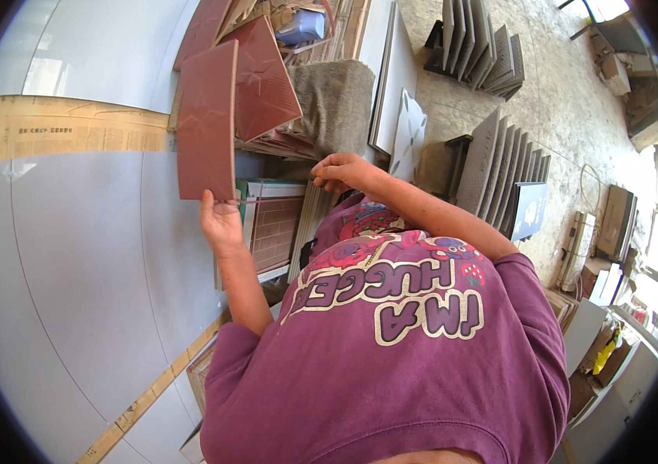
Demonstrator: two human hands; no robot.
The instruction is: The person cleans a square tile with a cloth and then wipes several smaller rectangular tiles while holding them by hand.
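A reddish-brown tile (206,127) stands in front of me at the left. My left hand (222,222) grips its near edge, the thumb on its face and the fingers behind it. Touching its right side is a second reddish tile (261,77) with an embossed star pattern, set at an angle. My right hand (342,171) hovers by a stack of tile edges, its fingers curled together; whatever is between them, if anything, is hidden. Below the tiles, boxed brick-patterned tiles (275,226) sit close to my left wrist.
A grey cloth (335,100) drapes over a stack ahead. Large pale panels (73,255) line the left side. Racks of upright sample tiles (491,166) stand on the concrete floor (561,100) to the right. A blue object (300,27) lies among the clutter at the far side.
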